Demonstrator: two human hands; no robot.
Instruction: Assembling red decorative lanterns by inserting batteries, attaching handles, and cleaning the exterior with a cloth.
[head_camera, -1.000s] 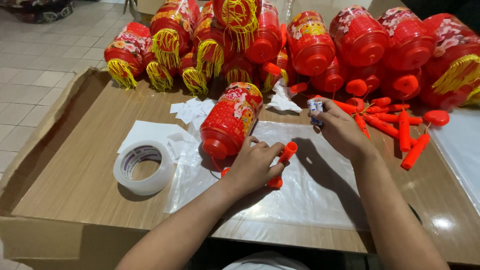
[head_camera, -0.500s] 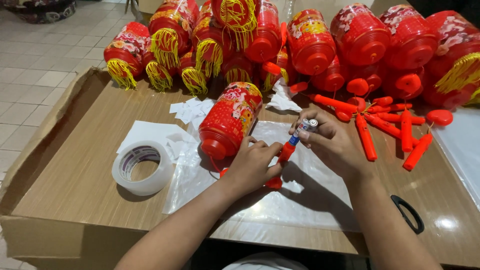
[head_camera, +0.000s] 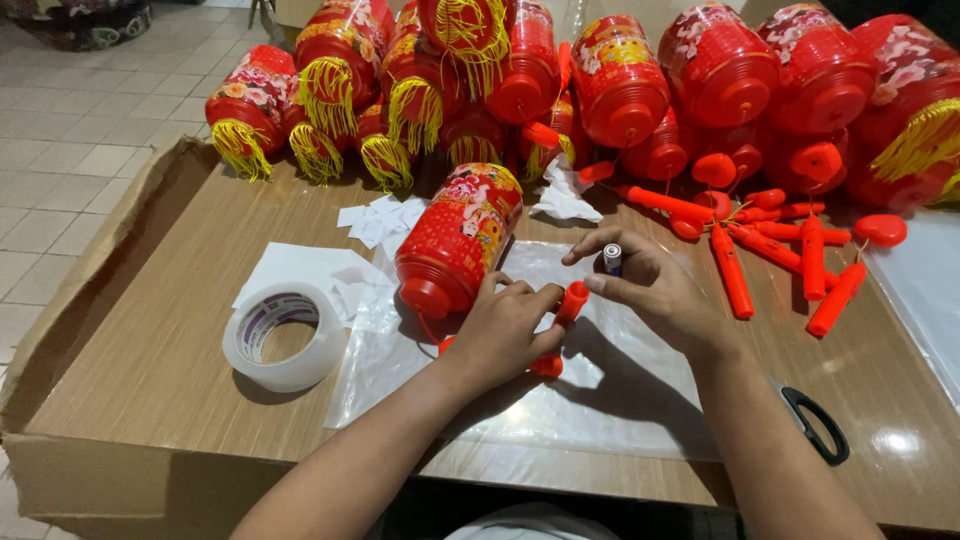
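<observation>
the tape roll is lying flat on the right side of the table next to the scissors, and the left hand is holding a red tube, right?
Not quite. The head view shows the tape roll lying flat on the left side of the table, far from the scissors, which lie at the right edge. The left hand does hold a red tube.

A red plastic handle (head_camera: 562, 320) slants upright over clear film, gripped mid-length; a small silver-capped battery (head_camera: 612, 258) stands pinched beside its open top.
</observation>
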